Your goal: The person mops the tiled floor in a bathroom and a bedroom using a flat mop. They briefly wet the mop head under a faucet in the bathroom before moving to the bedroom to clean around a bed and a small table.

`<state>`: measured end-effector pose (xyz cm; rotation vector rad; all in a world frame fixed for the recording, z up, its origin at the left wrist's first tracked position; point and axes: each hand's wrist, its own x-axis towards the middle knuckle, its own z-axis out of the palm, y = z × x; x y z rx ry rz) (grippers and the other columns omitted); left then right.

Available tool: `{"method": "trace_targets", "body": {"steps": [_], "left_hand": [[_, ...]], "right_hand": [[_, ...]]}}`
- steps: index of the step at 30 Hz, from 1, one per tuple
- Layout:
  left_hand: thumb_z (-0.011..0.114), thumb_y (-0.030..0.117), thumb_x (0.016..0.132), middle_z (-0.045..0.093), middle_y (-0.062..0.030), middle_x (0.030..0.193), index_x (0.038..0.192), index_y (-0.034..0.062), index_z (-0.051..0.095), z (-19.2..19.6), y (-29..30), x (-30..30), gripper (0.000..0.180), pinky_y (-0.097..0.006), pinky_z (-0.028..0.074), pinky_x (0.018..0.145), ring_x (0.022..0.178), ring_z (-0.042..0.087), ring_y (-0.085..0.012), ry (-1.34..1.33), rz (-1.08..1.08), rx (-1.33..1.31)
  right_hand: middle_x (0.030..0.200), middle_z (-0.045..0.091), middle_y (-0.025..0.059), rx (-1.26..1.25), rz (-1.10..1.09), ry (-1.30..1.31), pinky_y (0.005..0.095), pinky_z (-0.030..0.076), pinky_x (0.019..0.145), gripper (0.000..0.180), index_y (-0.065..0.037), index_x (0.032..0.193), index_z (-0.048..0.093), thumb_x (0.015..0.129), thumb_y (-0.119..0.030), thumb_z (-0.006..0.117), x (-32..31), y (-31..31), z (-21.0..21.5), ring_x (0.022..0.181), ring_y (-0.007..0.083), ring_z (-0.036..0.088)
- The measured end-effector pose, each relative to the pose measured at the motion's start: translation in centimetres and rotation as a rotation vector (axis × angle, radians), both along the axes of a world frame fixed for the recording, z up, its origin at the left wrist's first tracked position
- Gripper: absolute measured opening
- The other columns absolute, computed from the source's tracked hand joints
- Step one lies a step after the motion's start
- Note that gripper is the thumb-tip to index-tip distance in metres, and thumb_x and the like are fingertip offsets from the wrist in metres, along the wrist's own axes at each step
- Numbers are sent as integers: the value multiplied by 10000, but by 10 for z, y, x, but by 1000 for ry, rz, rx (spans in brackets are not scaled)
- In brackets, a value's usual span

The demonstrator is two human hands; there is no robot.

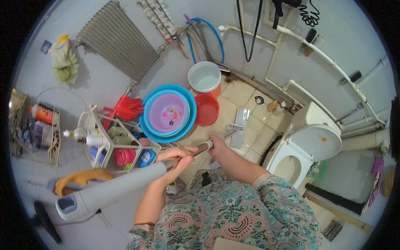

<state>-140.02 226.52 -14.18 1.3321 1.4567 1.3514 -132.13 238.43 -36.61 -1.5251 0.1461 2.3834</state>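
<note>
I hold a flat mop [121,188] with a thick grey upper handle and a thinner metal pole. Its handle slants across my front, the grey end at lower left. My left hand [176,161] is wrapped round the pole just past the grey section. Farther down, beside a white collar on the pole, my right hand [218,148] is closed on it. The flat silver mop head [240,137] rests on the beige floor tiles [255,111], between the red basin and the toilet.
A toilet [291,160] with its lid raised stands right. Stacked blue and purple basins [168,112], a red basin [207,109] and white buckets [204,77] crowd the left wall. A white rack [109,146] holds bottles and red gloves [128,107]. A radiator [118,39] hangs above.
</note>
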Motion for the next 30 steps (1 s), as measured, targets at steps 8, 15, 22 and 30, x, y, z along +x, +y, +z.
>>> {"method": "trace_targets", "body": {"steps": [8,15,22,30], "left_hand": [[608,105,817,633,-109,722,712,4,569,36,14,-65,151,-372,496,757,829,630,-251,-51,-20,63],[592,11,791,621,-120,706,686,-16,569,46,52,-76,111,-391,499,751,736,629,-239,186,-135,52],[543,63,830,594,-112,669,720,-6,543,76,111,-96,130,-408,494,755,659,598,-214,-5,-10,174],[568,99,809,586,-130,634,673,-32,538,71,192,-85,191,-421,507,713,605,591,-209,-7,97,101]], "right_hand": [[850,517,70,0,-70,52,301,465,566,142,-68,892,504,829,-186,553,-44,-2,45,704,181,517],[865,537,62,136,-274,105,292,477,589,149,-54,933,508,849,-172,545,-58,32,70,721,175,534],[858,523,85,104,-351,281,342,516,648,270,-19,989,452,843,-210,577,-56,105,104,781,206,545],[819,555,117,-79,-436,278,361,530,683,184,-38,989,447,883,-178,504,-47,188,22,770,240,569]]}}
